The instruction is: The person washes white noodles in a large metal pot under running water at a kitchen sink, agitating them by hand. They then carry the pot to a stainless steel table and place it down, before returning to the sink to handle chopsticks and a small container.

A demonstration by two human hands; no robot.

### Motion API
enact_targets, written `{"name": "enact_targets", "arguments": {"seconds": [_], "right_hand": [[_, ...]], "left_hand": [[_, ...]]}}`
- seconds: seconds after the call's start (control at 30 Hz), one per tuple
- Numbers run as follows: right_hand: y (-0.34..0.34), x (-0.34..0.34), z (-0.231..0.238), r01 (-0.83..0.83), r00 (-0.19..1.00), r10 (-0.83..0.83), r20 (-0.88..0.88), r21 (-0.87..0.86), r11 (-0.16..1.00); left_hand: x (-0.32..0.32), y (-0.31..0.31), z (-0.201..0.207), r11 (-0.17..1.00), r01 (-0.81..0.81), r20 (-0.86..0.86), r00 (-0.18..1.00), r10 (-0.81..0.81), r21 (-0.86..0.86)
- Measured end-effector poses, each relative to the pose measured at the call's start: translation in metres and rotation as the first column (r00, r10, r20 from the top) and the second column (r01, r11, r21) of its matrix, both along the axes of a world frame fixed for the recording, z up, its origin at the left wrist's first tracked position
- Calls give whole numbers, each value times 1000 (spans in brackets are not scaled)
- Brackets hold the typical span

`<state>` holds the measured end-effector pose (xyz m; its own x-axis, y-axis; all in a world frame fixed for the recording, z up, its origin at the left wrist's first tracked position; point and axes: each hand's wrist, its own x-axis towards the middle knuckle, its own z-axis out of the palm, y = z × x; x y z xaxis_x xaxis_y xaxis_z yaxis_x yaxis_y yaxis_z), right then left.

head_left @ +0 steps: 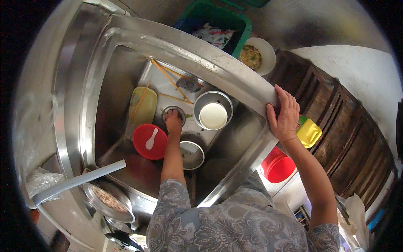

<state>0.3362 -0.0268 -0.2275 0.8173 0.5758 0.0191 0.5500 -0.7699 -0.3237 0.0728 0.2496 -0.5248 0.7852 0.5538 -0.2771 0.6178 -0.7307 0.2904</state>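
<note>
My left hand (173,121) reaches down into the round drain (182,112) on the floor of a steel sink (119,80). Its fingers are bunched together; whatever they grip is hidden. Beside that forearm sit a red bowl (142,145) with a white rice paddle (151,139) in it and a small metal pot (192,155). Right of the drain, a metal pot (228,110) holds a white bowl (213,116). My right hand (286,115) lies over the sink's right rim, thumb apart from the fingers, holding nothing.
Several chopsticks (168,77) and a dark scouring pad (188,85) lie in the sink near a yellow-green dish (145,107). Beyond the rim stand a green bin (242,35) and a bowl of food scraps (268,56). A grey pipe (84,179) juts over the left corner, near a pan (126,212).
</note>
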Motion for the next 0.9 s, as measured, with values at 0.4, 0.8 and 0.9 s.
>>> {"name": "enact_targets", "arguments": {"seconds": [0.4, 0.8, 0.9], "right_hand": [[-1, 0, 2, -8, 1000, 8, -13, -7, 1000], [-1, 0, 0, -11, 999, 11, 32, 2, 1000], [-1, 0, 0, -5, 1000, 5, 23, 3, 1000]], "left_hand": [[0, -2, -22, 964, -234, 242, 935, 259, -127], [-19, -19, 38, 832, -472, 258, 799, 543, -291], [-18, -22, 35, 863, -465, 246, 829, 503, -197]]}}
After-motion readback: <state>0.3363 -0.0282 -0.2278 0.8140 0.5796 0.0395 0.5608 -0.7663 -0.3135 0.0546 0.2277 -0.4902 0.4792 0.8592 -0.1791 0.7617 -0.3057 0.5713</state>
